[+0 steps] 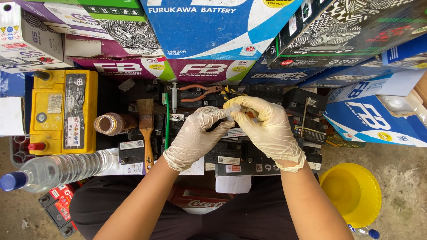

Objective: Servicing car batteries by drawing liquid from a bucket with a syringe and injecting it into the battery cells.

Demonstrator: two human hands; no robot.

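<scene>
Even, bright daylight, source perhaps overhead; shadows soft. Mild sheen on the clear water bottle (58, 171) and yellow bowl (351, 192). Sharp centre; straight box edges bow toward the corners. No motion blur.

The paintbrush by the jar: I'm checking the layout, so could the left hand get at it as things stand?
Probably yes. The paintbrush lies uncovered on the black batteries, just beside the left hand. That hand would first have to release the small clear piece it holds together with the right hand.
</scene>
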